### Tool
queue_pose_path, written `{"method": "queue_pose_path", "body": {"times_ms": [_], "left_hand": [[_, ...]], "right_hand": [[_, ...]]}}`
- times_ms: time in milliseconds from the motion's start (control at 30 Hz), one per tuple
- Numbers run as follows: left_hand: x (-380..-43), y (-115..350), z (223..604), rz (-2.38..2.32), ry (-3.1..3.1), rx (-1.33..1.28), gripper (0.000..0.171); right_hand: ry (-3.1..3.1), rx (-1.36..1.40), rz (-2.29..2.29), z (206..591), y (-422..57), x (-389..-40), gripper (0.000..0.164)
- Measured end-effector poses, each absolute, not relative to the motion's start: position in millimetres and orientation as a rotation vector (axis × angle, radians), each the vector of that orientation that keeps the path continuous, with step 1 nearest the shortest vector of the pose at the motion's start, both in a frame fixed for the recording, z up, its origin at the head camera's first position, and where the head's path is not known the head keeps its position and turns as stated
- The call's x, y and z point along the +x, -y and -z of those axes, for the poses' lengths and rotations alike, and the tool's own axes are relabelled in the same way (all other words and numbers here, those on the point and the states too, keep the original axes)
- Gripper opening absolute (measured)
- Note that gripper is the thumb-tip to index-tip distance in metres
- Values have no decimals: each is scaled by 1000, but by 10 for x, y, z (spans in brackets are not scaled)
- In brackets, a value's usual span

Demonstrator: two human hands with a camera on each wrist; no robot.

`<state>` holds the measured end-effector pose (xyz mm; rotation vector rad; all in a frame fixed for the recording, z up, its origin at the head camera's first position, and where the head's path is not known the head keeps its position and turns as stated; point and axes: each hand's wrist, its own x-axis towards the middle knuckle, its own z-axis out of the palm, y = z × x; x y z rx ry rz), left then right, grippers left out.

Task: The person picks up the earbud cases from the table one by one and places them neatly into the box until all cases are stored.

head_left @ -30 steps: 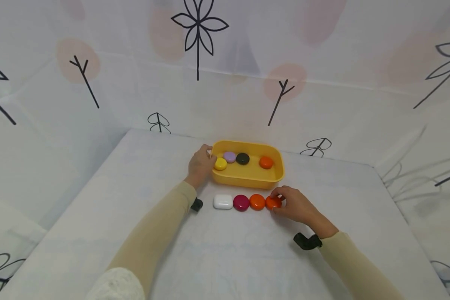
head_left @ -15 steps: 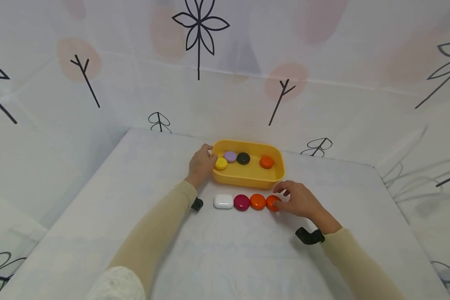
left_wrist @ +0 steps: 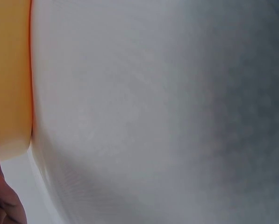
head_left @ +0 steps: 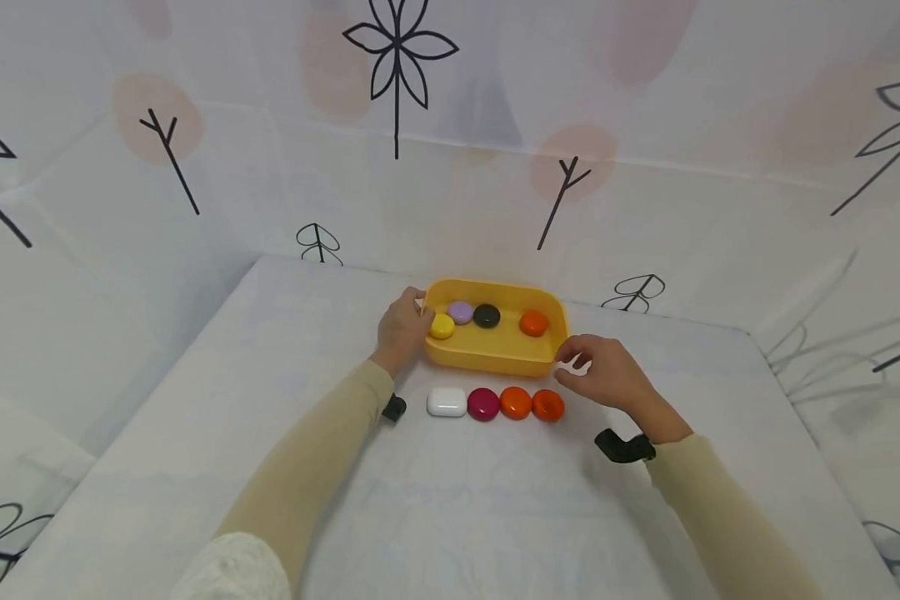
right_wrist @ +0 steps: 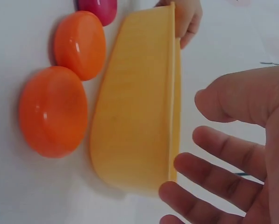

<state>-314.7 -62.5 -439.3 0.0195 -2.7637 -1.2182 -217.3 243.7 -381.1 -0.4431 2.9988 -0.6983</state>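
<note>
My left hand [head_left: 402, 330] grips the left end of a yellow plastic tub [head_left: 480, 362], thumb inside the rim. Lying in the tub are a yellow round piece [head_left: 442, 326], a lilac one [head_left: 461, 312], a black one [head_left: 487, 316] and an orange one [head_left: 534, 323]. In front of it runs a row: a white rounded block [head_left: 447, 402], a crimson disc [head_left: 483, 404], an orange disc [head_left: 516, 402] and another orange disc [head_left: 548, 406] at the right end. My right hand [head_left: 604, 373], holding nothing, hovers at the tub's front right corner, fingers loosely spread in the right wrist view.
A white cloth [head_left: 450, 508] covers the table. Behind and beside it hang pale fabric walls [head_left: 450, 200] printed with plant drawings. The tub stands near the table's back edge.
My right hand has let go of the orange disc at the row's right end and risen back toward the tub's corner. The left hand and tub have stayed put.
</note>
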Motion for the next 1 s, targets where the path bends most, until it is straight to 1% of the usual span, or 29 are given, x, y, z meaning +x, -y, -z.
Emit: {"method": "queue_pose_path", "body": {"times_ms": [500, 700, 1000], "left_hand": [[-3119, 631, 4388, 1225, 2748, 5, 40], [-3129, 627, 4400, 1219, 2747, 8, 40], [-3135, 626, 4391, 1214, 2762, 11, 40]], "right_hand": [[-3062, -476, 804, 3763, -2310, -2507, 32], [-3029, -460, 817, 3802, -2277, -2646, 39], [-2971, -395, 819, 3906, -2223, -2874, 41]]}}
